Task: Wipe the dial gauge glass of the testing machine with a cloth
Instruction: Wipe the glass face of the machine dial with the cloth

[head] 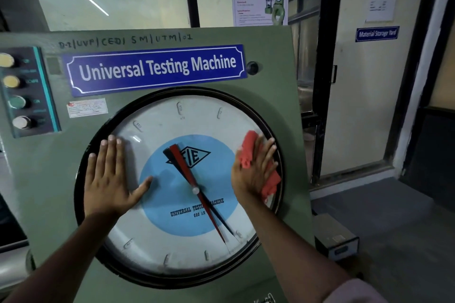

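Facing me is the green machine (268,106), its front panel filling most of the view, with a blue nameplate (157,69) reading "Universal Testing Machine" across the top. Below that sits the round gauge (172,241), black-rimmed, white face with a blue centre; a red and a black needle (194,182) cross its hub. My left hand (110,177) lies flat on the left side of the glass, fingers spread wide, holding nothing. My right hand (253,172) presses the red cloth (248,152) flat against the right side of the glass, just inside the rim, fingers extended over it rather than curled. A button panel (46,96) runs down the machine's left edge. Behind stand dark-framed windows with a poster (259,0). A small grey box (334,236) sits on the floor to the right.
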### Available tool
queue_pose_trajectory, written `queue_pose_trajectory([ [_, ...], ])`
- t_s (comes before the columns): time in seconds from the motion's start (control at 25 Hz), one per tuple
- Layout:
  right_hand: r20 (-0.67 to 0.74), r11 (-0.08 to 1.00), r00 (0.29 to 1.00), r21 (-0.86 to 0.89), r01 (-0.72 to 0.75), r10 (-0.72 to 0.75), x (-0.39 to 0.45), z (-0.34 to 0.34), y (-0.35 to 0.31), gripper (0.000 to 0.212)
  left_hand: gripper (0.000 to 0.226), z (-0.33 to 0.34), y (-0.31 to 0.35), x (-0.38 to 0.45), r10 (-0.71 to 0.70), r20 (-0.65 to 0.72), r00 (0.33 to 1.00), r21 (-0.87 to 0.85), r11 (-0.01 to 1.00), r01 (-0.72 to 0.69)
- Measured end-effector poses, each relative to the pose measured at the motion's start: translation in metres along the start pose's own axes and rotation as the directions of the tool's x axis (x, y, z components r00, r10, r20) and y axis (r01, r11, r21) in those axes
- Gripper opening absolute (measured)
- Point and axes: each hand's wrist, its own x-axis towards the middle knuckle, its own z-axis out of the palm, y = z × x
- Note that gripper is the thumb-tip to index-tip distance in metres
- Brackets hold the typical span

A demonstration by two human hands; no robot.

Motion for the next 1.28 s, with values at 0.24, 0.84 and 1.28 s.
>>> queue_pose_trajectory([
  [0.24, 0.082, 0.855, 0.854, -0.042, 0.518, -0.513, -0.006, 0.023, -0.099, 0.095, 0.119, 0.009, -0.008, 0.001, 0.015, -0.054, 0.998, -0.001, 1.000, -0.015],
  [0.84, -0.055, 0.935, 0.939, -0.128, 0.330, -0.339, 0.067, 0.002, -0.119, 0.082, 0.116, 0.023, -0.014, 0.002, 0.021, -0.096, 0.995, 0.018, 1.000, -0.019],
  [1.28, 0.126, 0.378, 0.401, -0.173, 0.910, -0.908, 0.029, 0.033, -0.200, 0.094, 0.114, 0.024, -0.019, 0.002, 0.037, -0.152, 0.988, 0.050, 0.998, -0.030],
])
